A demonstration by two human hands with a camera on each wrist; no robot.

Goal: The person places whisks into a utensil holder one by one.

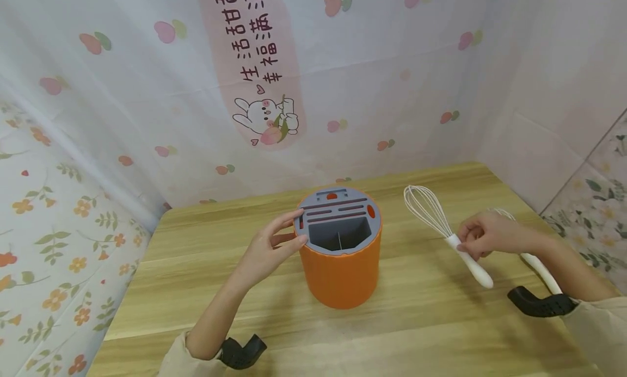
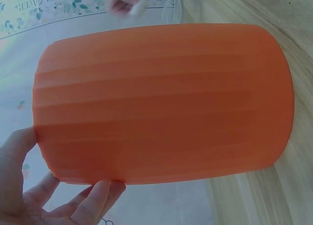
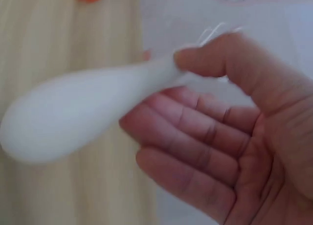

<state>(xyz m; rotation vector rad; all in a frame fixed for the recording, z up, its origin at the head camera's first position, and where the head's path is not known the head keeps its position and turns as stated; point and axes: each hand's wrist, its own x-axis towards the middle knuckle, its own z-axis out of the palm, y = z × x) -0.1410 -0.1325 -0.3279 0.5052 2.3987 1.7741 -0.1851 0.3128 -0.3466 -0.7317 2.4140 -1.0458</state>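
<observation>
An orange utensil holder [image 1: 341, 276] stands upright on the wooden table, its grey slotted lid [image 1: 338, 206] divided into narrow slits, small holes and a two-part opening. My left hand [image 1: 271, 250] holds its left side, thumb and fingertips spread along the rim; in the left wrist view the holder's orange wall [image 2: 166, 107] fills most of the picture. To the right, my right hand [image 1: 482, 235] pinches a white-handled whisk [image 1: 474, 265] at the top of its handle, wires pointing up and left toward the back. The right wrist view shows its rounded handle [image 3: 73, 110] between thumb and fingers.
A second whisk [image 1: 541, 271] lies at the right of the table, partly hidden behind my right hand and forearm. Black wrist mounts [image 1: 242, 352] sit on both forearms. A printed curtain [image 1: 343, 83] hangs along the table's [image 1: 210, 273] back edge, with floral cloth at both sides.
</observation>
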